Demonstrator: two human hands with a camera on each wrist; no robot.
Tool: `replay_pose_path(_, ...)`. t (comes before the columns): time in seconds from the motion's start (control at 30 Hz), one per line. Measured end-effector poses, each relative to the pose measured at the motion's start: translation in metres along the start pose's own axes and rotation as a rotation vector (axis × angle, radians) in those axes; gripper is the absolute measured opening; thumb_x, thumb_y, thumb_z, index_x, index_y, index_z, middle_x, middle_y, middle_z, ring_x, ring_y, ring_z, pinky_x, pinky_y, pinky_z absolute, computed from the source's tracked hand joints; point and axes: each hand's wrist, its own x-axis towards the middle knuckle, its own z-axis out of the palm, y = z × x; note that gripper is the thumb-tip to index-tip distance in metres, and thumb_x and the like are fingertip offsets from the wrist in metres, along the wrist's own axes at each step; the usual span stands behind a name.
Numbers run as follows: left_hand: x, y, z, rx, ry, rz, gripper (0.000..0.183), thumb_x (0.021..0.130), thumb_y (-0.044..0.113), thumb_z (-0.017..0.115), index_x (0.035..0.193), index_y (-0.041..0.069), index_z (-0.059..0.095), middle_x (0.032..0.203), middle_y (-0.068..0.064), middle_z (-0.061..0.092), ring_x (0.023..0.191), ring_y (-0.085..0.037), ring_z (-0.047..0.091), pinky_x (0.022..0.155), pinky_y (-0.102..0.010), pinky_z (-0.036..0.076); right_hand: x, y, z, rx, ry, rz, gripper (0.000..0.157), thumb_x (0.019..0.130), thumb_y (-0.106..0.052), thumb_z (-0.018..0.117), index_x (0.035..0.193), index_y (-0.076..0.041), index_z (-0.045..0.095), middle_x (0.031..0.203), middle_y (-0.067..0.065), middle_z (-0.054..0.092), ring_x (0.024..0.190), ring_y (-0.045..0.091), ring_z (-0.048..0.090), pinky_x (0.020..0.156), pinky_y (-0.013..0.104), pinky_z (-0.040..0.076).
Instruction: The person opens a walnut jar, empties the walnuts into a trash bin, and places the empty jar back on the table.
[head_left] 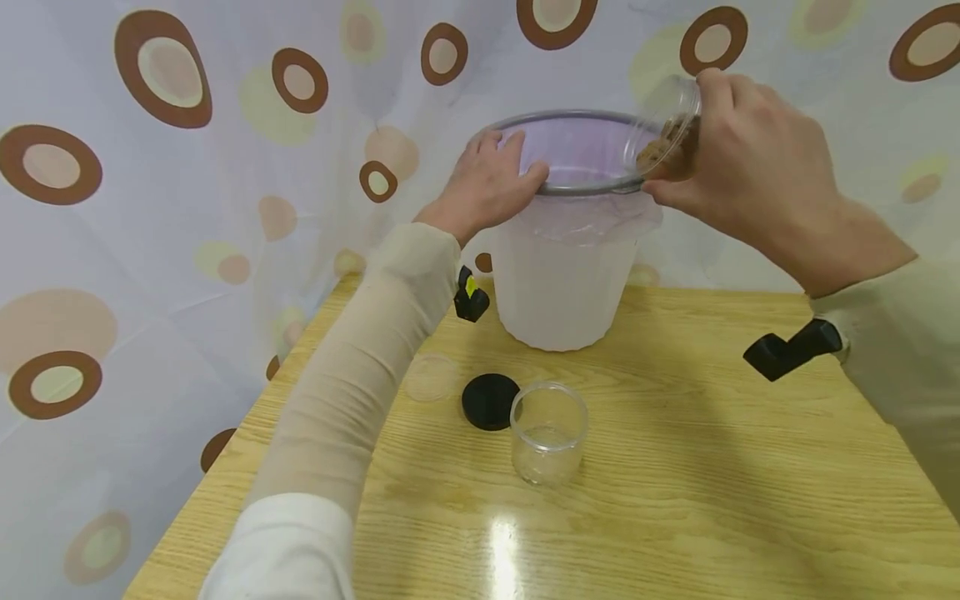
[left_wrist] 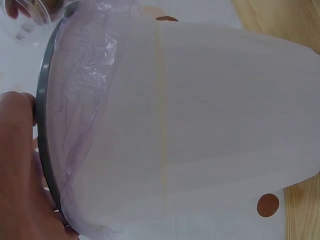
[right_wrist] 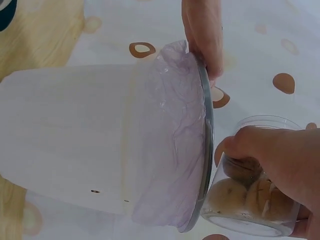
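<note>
A white trash bin (head_left: pixel 562 287) stands on the table with a translucent purple bag (left_wrist: pixel 90 65) folded over its grey rim (right_wrist: pixel 208 125). My left hand (head_left: pixel 491 183) grips the rim at the near left, thumb along the front edge. Above the right side of the rim, my right hand (head_left: pixel 765 158) holds a clear plastic jar (head_left: pixel 663 100), tilted with its mouth toward the bin. Several brown, rounded pieces (right_wrist: pixel 227 196) lie inside the jar; their kind is hard to tell. The inside bottom of the bin is hidden.
Before the bin, a second clear jar (head_left: pixel 549 462) stands uncovered on the wooden table (head_left: pixel 712 500). Beside it lie a black lid (head_left: pixel 487 404) and a clear disc (head_left: pixel 431 379). A patterned curtain (head_left: pixel 247 192) hangs behind and to the left.
</note>
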Motion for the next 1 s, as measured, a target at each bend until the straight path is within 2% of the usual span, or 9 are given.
replay_pose_path(0.1, 0.002, 0.000, -0.001, 0.026, -0.032, -0.028, 0.073, 0.100, 0.054, 0.017, 0.160, 0.013, 0.012, 0.166, -0.014, 0.011, 0.155, -0.026, 0.006, 0.126, -0.037, 0.004, 0.010, 0.001, 0.000, -0.021, -0.052, -0.001, 0.089, 0.081, -0.033, 0.077, 0.144, 0.010, 0.031, 0.137, 0.034, 0.047, 0.118, 0.052, 0.047, 0.093, 0.069, 0.041)
replay_pose_path(0.2, 0.002, 0.001, -0.002, 0.051, -0.065, -0.058, 0.076, 0.099, 0.057, 0.015, 0.161, 0.013, 0.011, 0.166, -0.019, 0.007, 0.155, -0.032, 0.000, 0.126, -0.040, 0.003, 0.018, 0.003, 0.003, -0.050, -0.085, -0.027, 0.092, 0.081, -0.030, 0.078, 0.147, 0.009, 0.028, 0.145, 0.034, 0.040, 0.125, 0.054, 0.042, 0.104, 0.066, 0.036)
replay_pose_path(0.3, 0.003, 0.002, -0.005, 0.065, -0.100, -0.078, 0.080, 0.097, 0.061, 0.014, 0.161, 0.013, 0.009, 0.165, -0.024, 0.002, 0.154, -0.037, -0.005, 0.126, -0.042, 0.003, 0.025, 0.007, 0.004, -0.076, -0.075, -0.064, 0.089, 0.079, -0.026, 0.079, 0.143, 0.011, 0.029, 0.142, 0.035, 0.040, 0.126, 0.054, 0.040, 0.109, 0.063, 0.033)
replay_pose_path(0.47, 0.003, 0.003, -0.008, 0.051, -0.138, -0.087, 0.084, 0.096, 0.064, 0.013, 0.161, 0.011, 0.005, 0.165, -0.025, -0.002, 0.154, -0.036, -0.005, 0.126, -0.042, 0.004, 0.033, 0.014, 0.005, -0.121, -0.096, -0.103, 0.085, 0.081, -0.021, 0.077, 0.142, 0.013, 0.028, 0.138, 0.036, 0.039, 0.130, 0.054, 0.034, 0.117, 0.057, 0.024)
replay_pose_path(0.63, 0.003, 0.005, -0.008, 0.031, -0.144, -0.090, 0.086, 0.096, 0.064, 0.014, 0.160, 0.008, 0.006, 0.165, -0.024, -0.001, 0.154, -0.036, -0.006, 0.126, -0.040, 0.004, 0.037, 0.017, 0.005, -0.178, -0.108, -0.167, 0.082, 0.079, -0.017, 0.076, 0.138, 0.016, 0.030, 0.129, 0.038, 0.040, 0.124, 0.054, 0.035, 0.118, 0.055, 0.021)
replay_pose_path(0.73, 0.002, 0.006, -0.008, 0.023, -0.139, -0.092, 0.087, 0.095, 0.066, 0.015, 0.160, 0.007, 0.007, 0.165, -0.024, -0.001, 0.154, -0.035, -0.004, 0.126, -0.040, 0.005, 0.040, 0.017, 0.005, -0.197, -0.065, -0.211, 0.077, 0.076, -0.014, 0.077, 0.132, 0.016, 0.033, 0.125, 0.036, 0.042, 0.119, 0.051, 0.037, 0.116, 0.056, 0.023)
replay_pose_path(0.87, 0.002, 0.006, -0.008, 0.031, -0.133, -0.094, 0.088, 0.095, 0.066, 0.014, 0.160, 0.006, 0.008, 0.165, -0.024, 0.000, 0.154, -0.035, -0.004, 0.126, -0.039, 0.005, 0.045, 0.015, 0.004, -0.213, -0.057, -0.226, 0.076, 0.075, -0.010, 0.077, 0.134, 0.014, 0.035, 0.132, 0.035, 0.043, 0.124, 0.050, 0.037, 0.120, 0.053, 0.019)
replay_pose_path(1.0, 0.003, 0.004, -0.006, 0.043, -0.135, -0.093, 0.088, 0.096, 0.065, 0.014, 0.159, 0.005, 0.009, 0.165, -0.023, 0.002, 0.154, -0.035, -0.004, 0.126, -0.038, 0.003, 0.048, 0.011, 0.005, -0.255, -0.099, -0.235, 0.079, 0.077, -0.010, 0.078, 0.137, 0.014, 0.033, 0.136, 0.035, 0.040, 0.129, 0.050, 0.032, 0.122, 0.051, 0.014)
